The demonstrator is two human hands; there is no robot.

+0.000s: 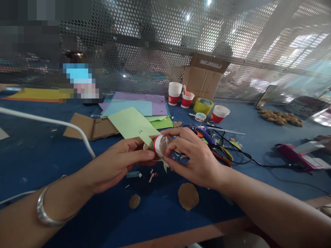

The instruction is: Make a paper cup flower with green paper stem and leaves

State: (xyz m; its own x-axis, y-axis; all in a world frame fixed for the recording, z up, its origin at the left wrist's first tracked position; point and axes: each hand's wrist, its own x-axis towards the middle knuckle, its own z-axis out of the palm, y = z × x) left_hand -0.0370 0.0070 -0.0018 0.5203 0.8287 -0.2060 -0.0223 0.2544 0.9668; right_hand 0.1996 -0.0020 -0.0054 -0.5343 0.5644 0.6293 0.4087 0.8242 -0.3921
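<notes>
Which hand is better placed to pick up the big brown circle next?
Probably the right hand: the big brown circle lies nearer to it than to the left hand. It touches the red-and-white cup, so might let go first.

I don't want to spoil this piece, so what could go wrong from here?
Squeezed too hard, the red-and-white cup piece held between the left hand and the right hand might crease. The glue gun lies just beyond the right hand; I can't tell if it's hot, but touching it could burn. The large brown disc, loose near the right forearm, might get brushed aside.
</notes>
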